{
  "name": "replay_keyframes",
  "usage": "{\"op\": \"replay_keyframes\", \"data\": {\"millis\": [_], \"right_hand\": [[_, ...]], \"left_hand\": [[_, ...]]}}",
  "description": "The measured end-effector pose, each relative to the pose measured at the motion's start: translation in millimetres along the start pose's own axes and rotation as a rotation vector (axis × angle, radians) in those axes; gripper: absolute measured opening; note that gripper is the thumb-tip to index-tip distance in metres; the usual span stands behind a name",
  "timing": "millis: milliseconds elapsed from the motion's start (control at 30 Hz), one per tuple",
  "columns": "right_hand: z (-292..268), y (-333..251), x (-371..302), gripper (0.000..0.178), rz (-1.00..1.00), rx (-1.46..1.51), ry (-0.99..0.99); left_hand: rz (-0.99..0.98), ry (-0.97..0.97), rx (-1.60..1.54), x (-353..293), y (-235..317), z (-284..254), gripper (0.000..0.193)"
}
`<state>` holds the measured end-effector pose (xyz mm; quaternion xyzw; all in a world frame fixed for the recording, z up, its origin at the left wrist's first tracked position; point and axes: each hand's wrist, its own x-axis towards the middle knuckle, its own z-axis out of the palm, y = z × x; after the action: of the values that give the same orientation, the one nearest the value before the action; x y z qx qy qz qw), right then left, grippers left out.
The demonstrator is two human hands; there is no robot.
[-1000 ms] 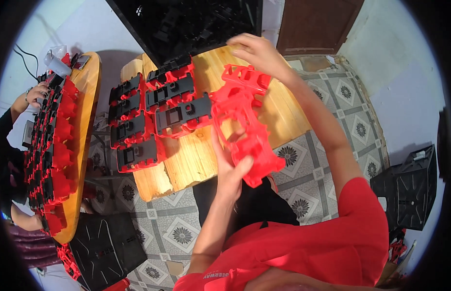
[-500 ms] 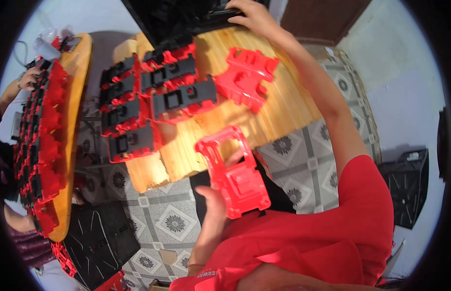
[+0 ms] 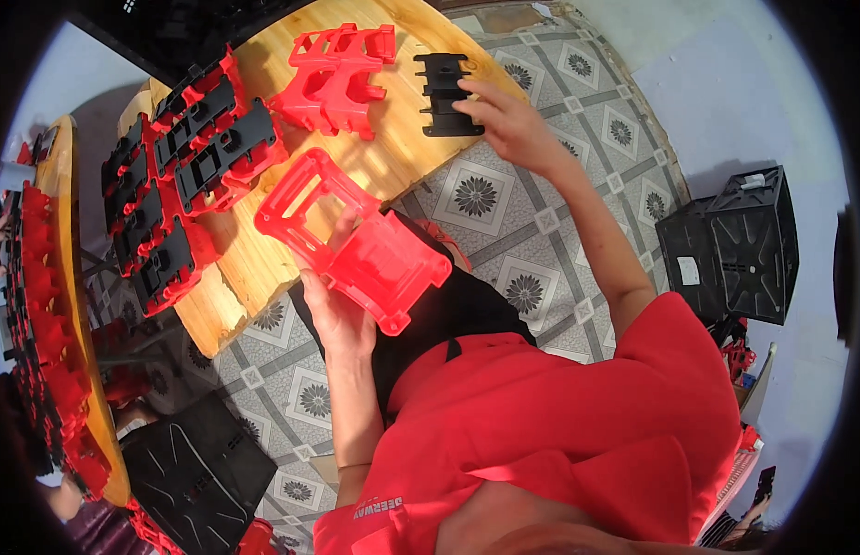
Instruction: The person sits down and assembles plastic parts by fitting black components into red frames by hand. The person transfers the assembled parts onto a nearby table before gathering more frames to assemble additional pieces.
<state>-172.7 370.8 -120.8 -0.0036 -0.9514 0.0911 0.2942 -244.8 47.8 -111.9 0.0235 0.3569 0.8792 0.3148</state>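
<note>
My left hand holds a red plastic frame over the near edge of a round wooden table. My right hand reaches out to the table's right edge and rests its fingers on a flat black plastic insert. A second red frame lies on the table just left of that insert.
Several red frames fitted with black inserts lie in rows on the table's left part. Another wooden table at far left carries a long row of red and black parts. Black crates stand on the tiled floor at right; a black panel lies lower left.
My right hand has drawn back from the far black tray to the table's right edge, now on a black insert. My left hand keeps the red frame, shifted up toward the table.
</note>
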Motion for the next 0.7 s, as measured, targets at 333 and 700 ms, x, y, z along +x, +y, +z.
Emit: {"op": "replay_keyframes", "data": {"millis": [333,700], "right_hand": [[17.8,54.4,47.1,0.025,-0.021,0.187,-0.243],[-50.8,-151.5,34.7,0.025,0.176,0.483,-0.021]], "left_hand": [[0.112,-0.054,0.058,-3.4,6.2,6.8,0.070],[0.174,-0.068,-0.067,1.9,2.8,-4.5,0.093]]}}
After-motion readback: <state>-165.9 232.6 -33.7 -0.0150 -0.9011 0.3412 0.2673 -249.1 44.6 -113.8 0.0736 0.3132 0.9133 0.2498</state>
